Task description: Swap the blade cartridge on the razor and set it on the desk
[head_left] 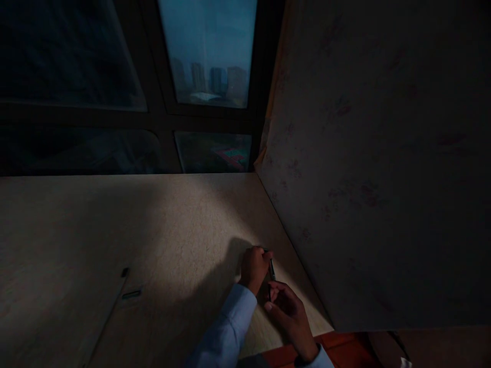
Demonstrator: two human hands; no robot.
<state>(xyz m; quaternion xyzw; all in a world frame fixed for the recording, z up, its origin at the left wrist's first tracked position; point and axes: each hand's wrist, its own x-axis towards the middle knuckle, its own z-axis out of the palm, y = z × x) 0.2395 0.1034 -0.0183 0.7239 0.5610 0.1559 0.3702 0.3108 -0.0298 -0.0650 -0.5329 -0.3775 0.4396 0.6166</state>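
Observation:
My left hand (254, 267), in a light blue sleeve, is closed low over the pale sill. A thin dark rod-like piece (272, 270) with a lighter glint runs from its fingers toward my right hand; its exact kind is too dark to tell. Just nearer, my right hand (287, 309) pinches a short, narrow dark piece (269, 293) between thumb and fingers. Whether the two dark pieces join cannot be made out. Both hands cast shadows on the sill (184, 230).
Dark-framed windows (207, 56) rise behind the sill, with buildings outside. A flower-patterned wall (345, 179) stands close on the right. At lower left lie a small dark bar (131, 294) and a thin rod with a dark tip (125, 272). Something orange-red (341, 347) shows below.

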